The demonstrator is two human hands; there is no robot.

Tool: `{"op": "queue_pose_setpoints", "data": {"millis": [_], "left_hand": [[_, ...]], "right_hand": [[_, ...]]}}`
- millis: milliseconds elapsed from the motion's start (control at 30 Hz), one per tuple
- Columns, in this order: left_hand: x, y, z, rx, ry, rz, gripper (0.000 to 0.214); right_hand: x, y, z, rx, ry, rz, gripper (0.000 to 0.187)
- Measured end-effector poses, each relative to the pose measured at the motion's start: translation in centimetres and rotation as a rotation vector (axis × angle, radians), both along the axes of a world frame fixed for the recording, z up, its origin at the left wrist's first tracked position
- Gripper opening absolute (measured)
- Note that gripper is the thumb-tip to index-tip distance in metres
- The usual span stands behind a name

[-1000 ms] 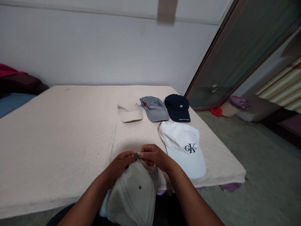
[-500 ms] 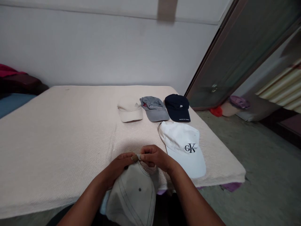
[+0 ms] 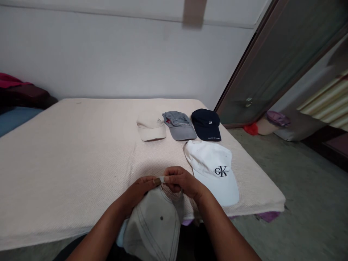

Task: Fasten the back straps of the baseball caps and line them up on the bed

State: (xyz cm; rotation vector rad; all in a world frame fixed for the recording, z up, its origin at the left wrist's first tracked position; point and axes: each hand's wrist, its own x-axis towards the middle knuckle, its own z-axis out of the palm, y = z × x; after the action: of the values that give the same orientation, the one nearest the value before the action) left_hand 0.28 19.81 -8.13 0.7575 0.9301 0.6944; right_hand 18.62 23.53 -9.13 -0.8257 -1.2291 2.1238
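A grey-beige cap [image 3: 154,226] lies on my lap at the near edge of the bed, crown up. My left hand [image 3: 140,190] and my right hand [image 3: 181,181] meet above its back edge. Both are closed in a pinch on the cap's back strap [image 3: 160,179], thumbs and forefingers nearly touching. A white cap with a black CK logo [image 3: 214,170] rests on the bed just right of my right hand.
A cream cap [image 3: 150,127], a grey cap [image 3: 179,125] and a navy cap [image 3: 206,124] sit in a row farther back on the bed with the cream cover [image 3: 67,156]. A leaning glass panel [image 3: 272,61] and bare floor [image 3: 299,195] are to the right.
Almost nothing: my hands shifted very slightly on the strap, and the view drifted a few pixels.
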Motion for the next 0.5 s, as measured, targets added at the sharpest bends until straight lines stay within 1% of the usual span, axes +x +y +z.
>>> {"op": "queue_pose_setpoints", "data": {"millis": [100,267,500], "left_hand": [[-0.04,0.07,-0.33,0.014,-0.011,-0.003,0.027],[-0.09,-0.02,-0.75,0.000,-0.043,0.007,0.022],[-0.03,-0.25,-0.64,-0.034,-0.113,0.000,0.023]], "right_hand": [[0.02,0.03,0.00,-0.013,0.017,0.006,0.017],[0.04,0.07,0.00,-0.047,0.032,0.058,0.015],[0.02,0.16,-0.07,-0.067,-0.018,0.117,0.012]]}}
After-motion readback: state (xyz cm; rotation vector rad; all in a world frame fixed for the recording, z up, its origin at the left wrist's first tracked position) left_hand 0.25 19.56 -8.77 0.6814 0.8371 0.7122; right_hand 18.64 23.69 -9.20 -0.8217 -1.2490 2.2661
